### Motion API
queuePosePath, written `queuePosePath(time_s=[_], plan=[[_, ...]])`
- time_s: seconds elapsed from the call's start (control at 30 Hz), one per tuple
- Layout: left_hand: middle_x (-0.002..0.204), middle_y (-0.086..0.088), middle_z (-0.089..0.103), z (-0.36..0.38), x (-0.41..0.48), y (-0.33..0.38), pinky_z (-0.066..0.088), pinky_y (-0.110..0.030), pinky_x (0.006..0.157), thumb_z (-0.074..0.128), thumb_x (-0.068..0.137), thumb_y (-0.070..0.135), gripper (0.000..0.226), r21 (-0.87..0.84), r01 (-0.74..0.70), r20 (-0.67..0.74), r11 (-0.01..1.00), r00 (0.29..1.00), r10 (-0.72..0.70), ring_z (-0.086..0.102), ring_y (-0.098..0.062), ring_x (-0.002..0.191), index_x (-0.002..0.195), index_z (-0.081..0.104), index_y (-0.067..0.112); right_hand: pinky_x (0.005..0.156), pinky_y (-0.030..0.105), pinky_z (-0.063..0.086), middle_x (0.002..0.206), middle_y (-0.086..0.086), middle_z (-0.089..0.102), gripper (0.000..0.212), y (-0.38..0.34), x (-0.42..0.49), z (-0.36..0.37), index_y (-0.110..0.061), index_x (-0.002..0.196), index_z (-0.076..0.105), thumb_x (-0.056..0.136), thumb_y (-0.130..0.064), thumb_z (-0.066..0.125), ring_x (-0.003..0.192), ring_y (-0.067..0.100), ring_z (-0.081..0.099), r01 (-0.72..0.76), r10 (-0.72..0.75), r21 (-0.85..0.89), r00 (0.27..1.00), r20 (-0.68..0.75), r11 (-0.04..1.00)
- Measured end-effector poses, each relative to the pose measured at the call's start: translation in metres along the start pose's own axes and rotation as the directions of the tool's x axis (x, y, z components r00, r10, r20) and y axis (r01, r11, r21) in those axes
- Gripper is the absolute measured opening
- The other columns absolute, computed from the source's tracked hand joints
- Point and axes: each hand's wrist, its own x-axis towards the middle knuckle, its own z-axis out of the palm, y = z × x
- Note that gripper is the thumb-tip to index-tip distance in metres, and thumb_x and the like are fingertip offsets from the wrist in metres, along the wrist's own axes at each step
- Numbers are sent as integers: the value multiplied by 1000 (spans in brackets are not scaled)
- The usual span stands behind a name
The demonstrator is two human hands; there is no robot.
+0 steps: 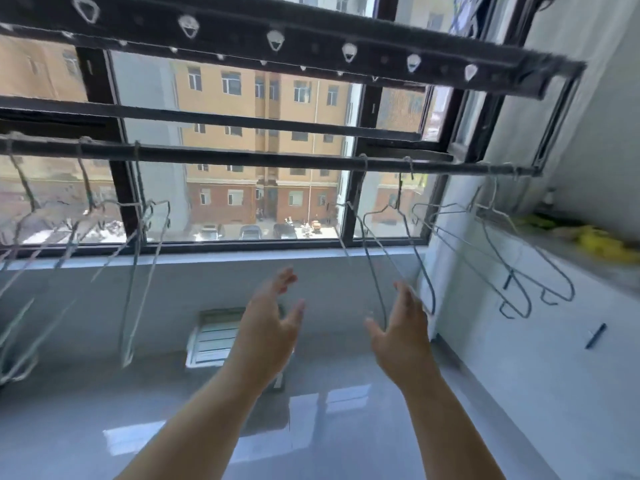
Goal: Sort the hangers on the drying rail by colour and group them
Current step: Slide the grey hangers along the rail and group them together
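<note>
While both forearms are raised toward it, a dark drying rail is seen from below, stretched level across a wide window.

From the left end of the drying rail, several pale wire hangers are hung by their hooks. They are tilted and blurred, so an exact count cannot be given.

The middle stretch of the drying rail is left bare. Well below it, the left hand is held up with the palm turned inward and the fingers spread and relaxed; nothing is gripped by it. Behind this hand, a small slatted vent is set into the grey wall under the window.

Just to the right, below the right part of the drying rail, the right hand is raised in the same way, released, with its fingers straight. Its fingertips are placed right at the lower wire of a blue-grey hanger; whether the wire is actually touched cannot be told.

Toward the right end of the drying rail, more blue-grey hangers are hung close together, fanned out at a slant. Beyond and below that end, blurred yellow items are laid on a ledge.
</note>
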Motion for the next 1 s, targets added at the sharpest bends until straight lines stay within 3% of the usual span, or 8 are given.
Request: queuePosePath(time_s=[0.1, 0.27, 0.4, 0.57, 0.77, 0.83, 0.93, 1.0], plan=[[140, -6, 46, 51, 15, 10, 32, -34, 111, 53, 89, 16, 50, 51, -7, 131, 999, 991, 0, 42, -19, 130, 136, 38, 10, 111, 29, 21, 150, 9, 27, 65, 29, 0, -1, -10, 145, 13, 91, -17, 49, 138, 21, 26, -86, 68, 89, 978, 195, 992], [145, -12, 38, 104, 33, 14, 29, -32, 109, 45, 93, 25, 52, 164, 109, 249, 980, 957, -148, 37, -24, 134, 140, 29, 9, 92, 16, 30, 135, -1, 45, 55, 45, 0, -2, -17, 142, 23, 92, -17, 46, 124, 14, 43, -32, -10, 153, 964, 266, 988], [124, -15, 58, 118, 39, 11, 46, -43, 98, 48, 91, 16, 36, 0, 182, 247, 983, 953, -177, 58, -31, 109, 125, 46, 6, 74, -1, 36, 106, -6, 57, 36, 42, 4, 2, -18, 126, 46, 91, -9, 47, 96, 3, 53, 80, -151, 290, 961, 232, 954], [113, -9, 66, 106, 33, 18, 54, -45, 86, 46, 92, 6, 29, -221, 235, 197, 947, 961, -192, 65, -27, 90, 121, 47, 5, 70, 12, 44, 90, -3, 66, 19, 40, 7, 16, -20, 107, 61, 90, -18, 52, 85, 8, 61, 76, -186, 469, 964, 192, 880], [115, -14, 66, 82, 28, 18, 51, -44, 93, 48, 90, 1, 20, -367, 302, 223, 880, 947, -232, 63, -24, 89, 109, 53, 3, 60, 6, 44, 87, 7, 66, 9, 25, 6, 32, -18, 89, 66, 88, -16, 56, 71, -1, 61, 127, -223, 564, 969, 105, 816], [117, -13, 65, 71, 27, 19, 52, -41, 92, 48, 90, 1, 19, -399, 311, 232, 863, 944, -233, 62, -21, 86, 108, 53, 3, 61, 7, 45, 83, 0, 68, 11, 17, 3, 37, -22, 89, 65, 86, -21, 54, 71, -4, 62, 153, -247, 585, 965, 85, 796], [114, -10, 66, 53, 27, 18, 51, -37, 85, 48, 90, 1, 22, -414, 293, 215, 862, 952, -220, 61, -14, 83, 112, 53, 1, 72, 18, 53, 82, -10, 74, 21, 3, -1, 43, -19, 100, 68, 86, -24, 53, 79, 0, 67, 172, -289, 635, 954, 84, 753], [108, -8, 67, 39, 24, 14, 50, -32, 85, 47, 90, 0, 20, -424, 270, 178, 864, 961, -212, 61, -13, 82, 108, 54, 5, 67, 9, 49, 76, -22, 72, 17, -9, -3, 47, -16, 99, 69, 89, -15, 55, 75, -6, 65, 187, -327, 662, 941, 92, 726]])
